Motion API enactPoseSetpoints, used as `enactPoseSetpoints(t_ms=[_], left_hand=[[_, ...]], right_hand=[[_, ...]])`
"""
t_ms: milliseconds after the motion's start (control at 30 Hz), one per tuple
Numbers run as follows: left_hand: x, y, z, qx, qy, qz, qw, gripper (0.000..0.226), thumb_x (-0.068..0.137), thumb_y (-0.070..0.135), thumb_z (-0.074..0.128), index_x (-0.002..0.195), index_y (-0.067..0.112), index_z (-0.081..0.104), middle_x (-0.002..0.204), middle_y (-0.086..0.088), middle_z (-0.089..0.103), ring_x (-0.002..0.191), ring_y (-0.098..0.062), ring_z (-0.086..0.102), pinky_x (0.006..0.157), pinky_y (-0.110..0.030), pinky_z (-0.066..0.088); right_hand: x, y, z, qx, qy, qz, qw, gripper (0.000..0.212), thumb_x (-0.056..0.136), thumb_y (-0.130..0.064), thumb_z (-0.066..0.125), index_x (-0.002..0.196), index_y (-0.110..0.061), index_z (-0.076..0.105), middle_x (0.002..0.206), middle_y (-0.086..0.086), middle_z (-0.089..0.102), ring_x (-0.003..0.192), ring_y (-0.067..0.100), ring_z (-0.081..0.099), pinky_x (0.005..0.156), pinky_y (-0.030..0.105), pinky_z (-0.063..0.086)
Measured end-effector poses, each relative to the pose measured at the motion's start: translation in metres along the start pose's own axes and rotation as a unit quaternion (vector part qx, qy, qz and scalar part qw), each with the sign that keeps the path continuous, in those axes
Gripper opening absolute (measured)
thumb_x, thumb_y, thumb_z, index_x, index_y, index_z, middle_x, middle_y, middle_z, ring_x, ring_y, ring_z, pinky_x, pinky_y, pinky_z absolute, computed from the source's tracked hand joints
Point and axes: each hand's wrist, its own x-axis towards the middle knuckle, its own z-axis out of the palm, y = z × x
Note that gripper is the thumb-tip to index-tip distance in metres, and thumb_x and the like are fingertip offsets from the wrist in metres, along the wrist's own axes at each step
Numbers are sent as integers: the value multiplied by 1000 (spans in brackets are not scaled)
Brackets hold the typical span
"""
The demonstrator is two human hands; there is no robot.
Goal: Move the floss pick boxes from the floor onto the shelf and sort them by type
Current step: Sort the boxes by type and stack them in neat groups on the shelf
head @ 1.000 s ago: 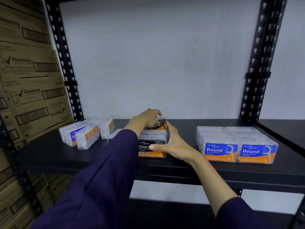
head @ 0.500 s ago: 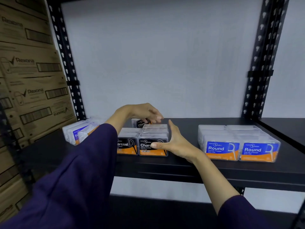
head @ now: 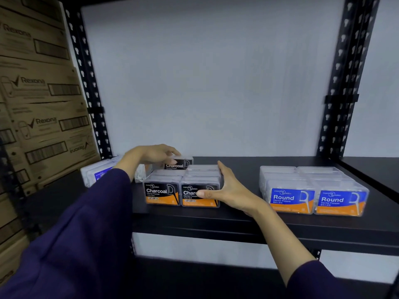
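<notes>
Two rows of black-and-orange Charcoal floss pick boxes (head: pixel 162 194) stand mid-shelf on the black shelf (head: pixel 237 221). My left hand (head: pixel 154 155) grips one more Charcoal box (head: pixel 178 164) behind the left row. My right hand (head: pixel 224 188) rests flat against the right side of the right Charcoal row, thumb across the front label. Blue-and-orange Round boxes (head: pixel 313 198) sit grouped to the right. Clear boxes with purple labels (head: pixel 98 174) lie at the far left, partly hidden by my left sleeve.
Stacked Rexona cartons (head: pixel 43 117) fill the left side beside the black upright (head: pixel 86 83). Another upright (head: pixel 341 83) stands at the right, with a neighbouring shelf (head: pixel 371 169) beyond it. A lower shelf (head: pixel 194 277) lies beneath.
A second Charcoal row now stands left of the first. My left hand lifted off the stack and now holds a Charcoal box behind it. My right hand stayed against the right row.
</notes>
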Motion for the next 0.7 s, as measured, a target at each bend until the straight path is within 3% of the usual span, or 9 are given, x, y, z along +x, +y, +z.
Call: enactPoseSetpoints(t_ms=[100, 233, 300, 400, 533, 600, 700], left_hand=[[-21, -6, -16, -69, -33, 4, 997, 42, 99, 11, 49, 140, 19, 44, 154, -3, 27, 142, -17, 26, 100, -28, 34], [-38, -16, -7, -147, -74, 35, 986, 32, 101, 20, 43, 131, 15, 54, 144, -1, 47, 126, -10, 47, 95, -22, 42], [-43, -20, 7, -193, -46, 50, 979, 35, 102, 25, 40, 131, 12, 55, 139, -1, 52, 123, -8, 50, 91, -16, 44], [-53, -24, 33, -280, 44, 66, 957, 51, 98, 42, 37, 137, 11, 48, 141, 0, 50, 114, 0, 52, 89, -12, 40], [-72, -36, 61, -444, 49, 70, 892, 61, 94, 58, 30, 136, 18, 47, 132, 1, 57, 113, -9, 59, 98, -28, 42], [-78, -43, 67, -445, 61, 88, 889, 67, 91, 61, 29, 140, 17, 42, 135, 2, 55, 120, -11, 54, 107, -30, 37], [-83, -51, 70, -413, 73, 95, 903, 100, 67, 82, 54, 145, 23, 33, 139, 8, 49, 126, -6, 47, 112, -30, 30]], right_hand=[[0, 0, 0, 2, -2, 0, 1000, 118, 71, -37, 82, 153, -17, 0, 156, -5, 12, 141, 10, 24, 105, 19, 26], [0, 1, 0, 5, -4, 0, 1000, 117, 71, -36, 82, 153, -17, 0, 156, -5, 13, 141, 10, 24, 104, 18, 26], [0, 1, 0, 4, -2, -1, 1000, 118, 71, -35, 82, 153, -17, 0, 157, -4, 13, 141, 11, 24, 104, 18, 26], [-1, 0, 1, 7, 2, -1, 1000, 119, 70, -35, 83, 153, -16, 0, 157, -3, 13, 142, 11, 24, 106, 20, 26], [-1, 1, 1, 5, 0, -5, 1000, 119, 71, -33, 83, 153, -15, -1, 157, -3, 13, 142, 11, 23, 105, 18, 24], [-1, 1, 1, 4, -3, -9, 1000, 119, 71, -33, 83, 153, -14, -2, 157, -3, 14, 141, 12, 24, 105, 18, 24], [-2, 0, 0, -7, -5, -9, 1000, 112, 71, -33, 83, 152, -14, 8, 148, -4, 26, 134, 11, 33, 106, 20, 28]])
